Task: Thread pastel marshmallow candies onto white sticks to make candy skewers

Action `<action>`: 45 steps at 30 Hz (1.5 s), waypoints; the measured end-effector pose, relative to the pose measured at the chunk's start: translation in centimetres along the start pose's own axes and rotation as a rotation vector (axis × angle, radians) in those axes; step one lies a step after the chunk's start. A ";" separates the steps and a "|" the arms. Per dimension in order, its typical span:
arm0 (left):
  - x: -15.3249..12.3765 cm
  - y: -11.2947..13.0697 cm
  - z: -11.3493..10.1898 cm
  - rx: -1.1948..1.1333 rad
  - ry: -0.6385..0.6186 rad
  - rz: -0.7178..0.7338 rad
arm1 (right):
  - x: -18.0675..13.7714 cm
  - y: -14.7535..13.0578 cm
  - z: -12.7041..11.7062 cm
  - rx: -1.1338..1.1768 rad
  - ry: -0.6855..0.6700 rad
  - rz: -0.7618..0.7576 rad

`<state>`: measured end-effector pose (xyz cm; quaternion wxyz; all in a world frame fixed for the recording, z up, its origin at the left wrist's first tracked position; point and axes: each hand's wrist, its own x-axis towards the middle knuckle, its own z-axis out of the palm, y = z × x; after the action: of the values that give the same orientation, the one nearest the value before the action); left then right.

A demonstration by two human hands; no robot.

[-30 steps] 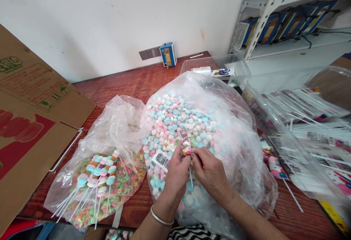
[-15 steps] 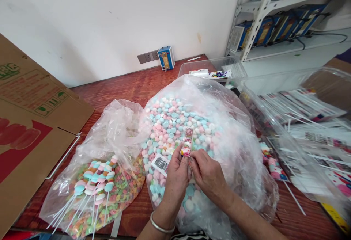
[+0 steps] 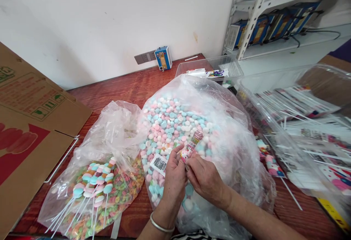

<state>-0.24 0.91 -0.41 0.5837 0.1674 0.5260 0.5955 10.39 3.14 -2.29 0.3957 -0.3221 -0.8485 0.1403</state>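
Observation:
Between my hands is a small printed candy wrapper (image 3: 194, 143), tilted up to the right, with pink and white at its lower end. My left hand (image 3: 175, 170) pinches that lower end from the left. The fingers of my right hand (image 3: 205, 176) are closed at its bottom right edge. Whether a stick is inside is hidden by my fingers. Both hands are over a large clear bag (image 3: 233, 141) of pink, blue and white marshmallows (image 3: 171, 119). To the left, several marshmallow skewers (image 3: 95, 179) on white sticks lie on a bag of gummy rings (image 3: 128, 185).
A cardboard box (image 3: 41, 123) stands at the left. Clear bins at the right hold printed wrappers and white sticks (image 3: 323, 130). A wrapped candy skewer (image 3: 274, 167) lies beside the big bag. A small blue device (image 3: 163, 58) sits against the wall, near a shelf (image 3: 274, 46).
The wrapper has turned from nearly upright to leaning right, and its printed side shows more. My hands stay close together around its lower end. The view has shifted slightly.

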 end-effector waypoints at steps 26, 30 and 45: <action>1.0 0.8 2.6 -0.263 -0.047 0.073 | -2.0 -2.5 -0.7 0.518 -0.190 0.666; 0.3 -0.6 2.4 -0.264 -0.073 -0.034 | -1.1 -1.9 -0.7 0.463 -0.153 0.646; 1.0 0.8 0.7 -0.230 -0.136 0.017 | -1.5 -1.5 -0.6 0.191 -0.085 0.534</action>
<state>-0.36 2.28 0.14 0.6284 0.1437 0.4118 0.6441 10.90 0.96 -2.02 0.3373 -0.4891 -0.7326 0.3322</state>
